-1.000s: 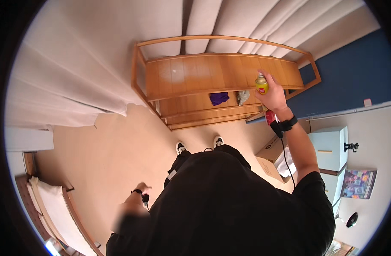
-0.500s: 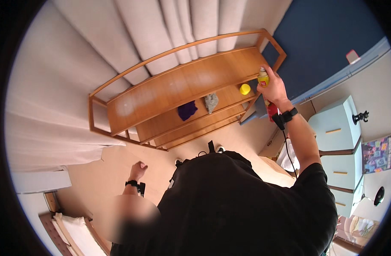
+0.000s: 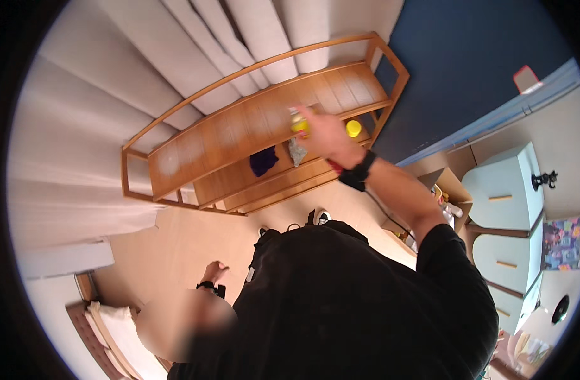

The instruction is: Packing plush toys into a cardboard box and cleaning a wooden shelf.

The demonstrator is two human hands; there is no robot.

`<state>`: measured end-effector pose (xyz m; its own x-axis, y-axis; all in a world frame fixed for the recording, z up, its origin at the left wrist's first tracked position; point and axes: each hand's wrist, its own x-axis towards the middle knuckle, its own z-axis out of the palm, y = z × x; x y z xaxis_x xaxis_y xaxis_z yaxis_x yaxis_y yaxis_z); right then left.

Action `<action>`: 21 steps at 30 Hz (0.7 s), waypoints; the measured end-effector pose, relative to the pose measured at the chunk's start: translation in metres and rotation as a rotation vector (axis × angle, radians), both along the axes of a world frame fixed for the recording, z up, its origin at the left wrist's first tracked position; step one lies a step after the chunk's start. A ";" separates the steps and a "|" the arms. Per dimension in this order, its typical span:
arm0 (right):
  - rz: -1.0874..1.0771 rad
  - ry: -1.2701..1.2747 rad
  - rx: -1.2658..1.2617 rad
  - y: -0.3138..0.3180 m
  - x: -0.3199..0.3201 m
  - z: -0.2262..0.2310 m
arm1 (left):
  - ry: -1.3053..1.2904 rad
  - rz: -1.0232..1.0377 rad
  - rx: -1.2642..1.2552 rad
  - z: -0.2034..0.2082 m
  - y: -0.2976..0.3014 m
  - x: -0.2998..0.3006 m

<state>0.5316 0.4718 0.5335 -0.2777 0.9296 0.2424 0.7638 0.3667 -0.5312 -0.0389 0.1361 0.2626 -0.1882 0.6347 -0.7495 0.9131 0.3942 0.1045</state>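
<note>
My right hand is closed around a yellow and red spray can, held over the top board of a wooden rack. The index finger lies at the can's top; motion smears it slightly. Whitish hazy patches mark the top board. On the lower shelf lie a dark purple cloth and a grey cloth, the grey one partly hidden by the top board. A yellow cap stands to the right of my hand. Low at my left side, my left hand hangs with fingers curled, apparently around nothing.
Pale curtains hang behind and left of the rack. A dark blue panel is at the right. Pale blue drawers and an open cardboard box with items stand right of me. A bed is at the lower left.
My right hand has swept left with the spray can, from the rack's right end toward the middle of the top board. The view has shifted a little. My left hand still hangs low.
</note>
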 end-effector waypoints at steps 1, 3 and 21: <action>0.087 0.024 0.059 0.002 -0.034 -0.001 | -0.005 -0.006 0.031 0.006 0.001 0.008; 0.219 0.077 0.076 -0.002 -0.102 0.010 | 0.002 -0.141 0.129 0.018 0.018 0.024; -0.233 0.062 -0.027 -0.019 -0.140 -0.029 | -0.523 1.035 -0.457 -0.126 -0.330 -0.208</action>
